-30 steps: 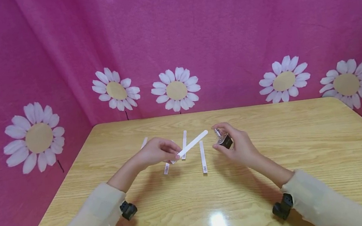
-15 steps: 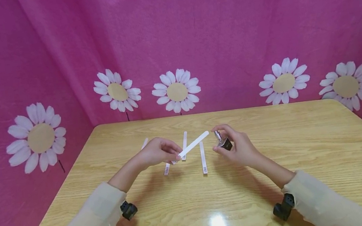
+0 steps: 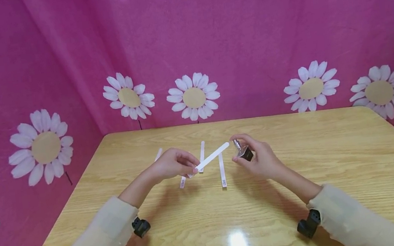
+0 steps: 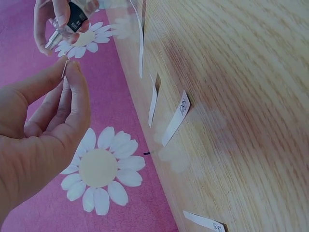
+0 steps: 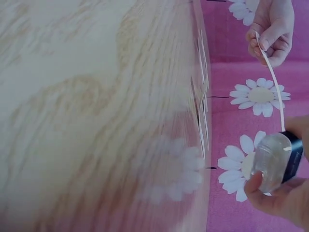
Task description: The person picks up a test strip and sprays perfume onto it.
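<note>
Paper strip (image 3: 212, 156) slants rightward and away from the left hand (image 3: 172, 164), pinched in its fingertips; its free tip, nearer the right hand (image 3: 263, 158), points at the perfume bottle (image 3: 246, 154) curled in those fingers.

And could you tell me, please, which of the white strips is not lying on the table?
The strip pinched in the left hand, its free end pointing toward the bottle in the right hand; the other white strips lie on the table.
</note>
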Available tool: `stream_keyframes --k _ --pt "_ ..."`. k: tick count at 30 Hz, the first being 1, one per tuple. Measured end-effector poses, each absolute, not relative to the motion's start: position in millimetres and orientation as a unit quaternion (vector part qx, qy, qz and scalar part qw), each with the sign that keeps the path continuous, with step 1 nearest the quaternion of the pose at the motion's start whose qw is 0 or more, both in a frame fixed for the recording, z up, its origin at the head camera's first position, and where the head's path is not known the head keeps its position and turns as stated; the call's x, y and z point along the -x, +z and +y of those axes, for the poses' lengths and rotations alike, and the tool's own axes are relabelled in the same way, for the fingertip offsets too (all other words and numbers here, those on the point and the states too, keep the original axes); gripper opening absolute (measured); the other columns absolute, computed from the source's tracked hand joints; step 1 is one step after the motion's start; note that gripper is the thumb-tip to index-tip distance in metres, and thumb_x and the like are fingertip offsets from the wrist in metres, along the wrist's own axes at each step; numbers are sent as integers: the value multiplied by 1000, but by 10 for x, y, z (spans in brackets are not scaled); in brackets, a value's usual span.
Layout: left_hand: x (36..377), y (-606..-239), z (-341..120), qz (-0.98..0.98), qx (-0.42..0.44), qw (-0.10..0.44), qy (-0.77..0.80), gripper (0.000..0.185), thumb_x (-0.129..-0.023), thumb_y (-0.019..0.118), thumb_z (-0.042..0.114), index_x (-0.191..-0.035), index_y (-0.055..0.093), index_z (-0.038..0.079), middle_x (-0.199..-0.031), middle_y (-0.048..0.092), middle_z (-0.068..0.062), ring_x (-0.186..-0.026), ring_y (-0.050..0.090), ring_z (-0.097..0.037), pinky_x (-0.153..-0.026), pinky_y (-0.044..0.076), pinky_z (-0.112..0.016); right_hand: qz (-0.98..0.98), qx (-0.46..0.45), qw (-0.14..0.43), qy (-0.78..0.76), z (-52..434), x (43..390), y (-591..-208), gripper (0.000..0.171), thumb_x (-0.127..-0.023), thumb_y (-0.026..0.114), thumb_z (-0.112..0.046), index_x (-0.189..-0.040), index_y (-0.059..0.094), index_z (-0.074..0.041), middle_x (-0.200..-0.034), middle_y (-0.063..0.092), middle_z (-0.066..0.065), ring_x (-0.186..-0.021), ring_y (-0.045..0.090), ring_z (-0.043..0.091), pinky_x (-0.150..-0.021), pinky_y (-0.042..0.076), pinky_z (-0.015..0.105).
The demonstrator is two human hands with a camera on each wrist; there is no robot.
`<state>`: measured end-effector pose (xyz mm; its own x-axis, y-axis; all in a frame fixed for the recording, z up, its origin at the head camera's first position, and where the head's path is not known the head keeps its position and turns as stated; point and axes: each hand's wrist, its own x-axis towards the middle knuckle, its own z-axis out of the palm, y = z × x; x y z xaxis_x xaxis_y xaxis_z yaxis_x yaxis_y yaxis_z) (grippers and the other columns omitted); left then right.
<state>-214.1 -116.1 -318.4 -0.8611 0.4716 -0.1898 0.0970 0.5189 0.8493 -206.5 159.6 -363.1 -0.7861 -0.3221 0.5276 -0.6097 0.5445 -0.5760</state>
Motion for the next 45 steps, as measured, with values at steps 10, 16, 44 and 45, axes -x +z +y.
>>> stream_keyframes --k 10,16,44,45 --pt "2137 -3176 -1175 847 -166 202 463 24 -85 70 5 -107 69 -3 -89 74 -12 -69 64 -6 -79 61 -38 -866 -247 227 370 1579 2056 -3637 50 -77 78 -8 -121 56 -11 -80 67 7 -70 59 13 -61 50 25" --pt "2153 -3179 -1177 843 -169 204 469 24 -85 70 4 -108 68 -5 -91 74 -13 -70 64 -5 -79 61 -38 -860 -252 240 373 1573 2052 -3668 50 -76 78 -6 -121 55 -10 -82 68 9 -72 60 14 -66 52 30" --pt "2142 -3135 -1184 841 -172 210 468 23 -86 70 5 -107 68 -4 -89 74 -10 -71 64 -5 -79 61 -36 -845 -261 237 403 1528 2060 -3693 44 -81 74 -6 -119 51 -4 -85 67 13 -63 58 5 -54 50 20" --pt "2141 -3135 -1185 840 -171 210 469 24 -86 70 5 -107 68 -4 -89 74 -11 -71 64 -5 -80 61 -38 -843 -258 235 408 1527 2057 -3697 45 -81 74 -6 -119 50 -3 -86 67 13 -64 59 5 -55 51 20"
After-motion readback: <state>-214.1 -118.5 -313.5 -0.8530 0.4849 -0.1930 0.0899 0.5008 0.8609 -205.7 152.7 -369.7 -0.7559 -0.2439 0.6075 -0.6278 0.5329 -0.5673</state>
